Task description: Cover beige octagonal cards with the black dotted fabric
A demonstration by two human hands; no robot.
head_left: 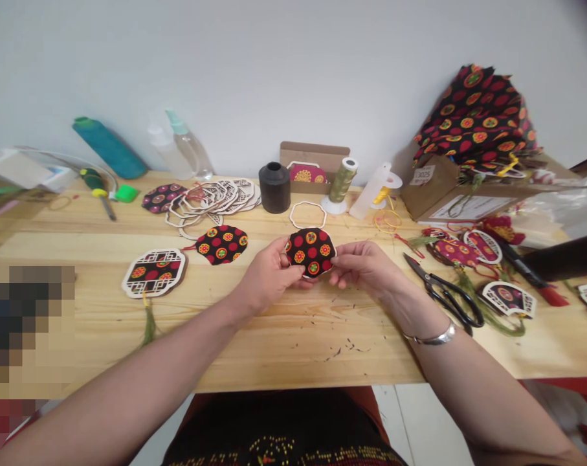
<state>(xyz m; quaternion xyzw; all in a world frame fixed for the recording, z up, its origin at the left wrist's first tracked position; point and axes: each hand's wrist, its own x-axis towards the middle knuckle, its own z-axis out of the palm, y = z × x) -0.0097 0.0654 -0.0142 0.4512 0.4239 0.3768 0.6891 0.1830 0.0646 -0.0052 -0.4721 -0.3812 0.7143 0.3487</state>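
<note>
A black patterned fabric piece with red and orange motifs (311, 252), edged by a thin pale frame, is held between both hands above the table. My left hand (272, 272) grips its left and lower left edge, thumb on the front. On its right edge, my right hand (358, 264) pinches the rim with thumb and forefinger. Just behind it lies a thin pale outline frame (308, 214). A similar fabric piece (222, 244) with a red cord rests left of my left hand. Farther left is a lattice-framed ornament (155, 272) with a green tassel.
Black scissors (446, 291) lie right of my right forearm. Wooden frames (220, 196), a black cone (274, 188), a green thread spool (344, 181) and a white bottle (371, 191) stand or lie behind. A cardboard box (431, 191) holds patterned fabric at the right.
</note>
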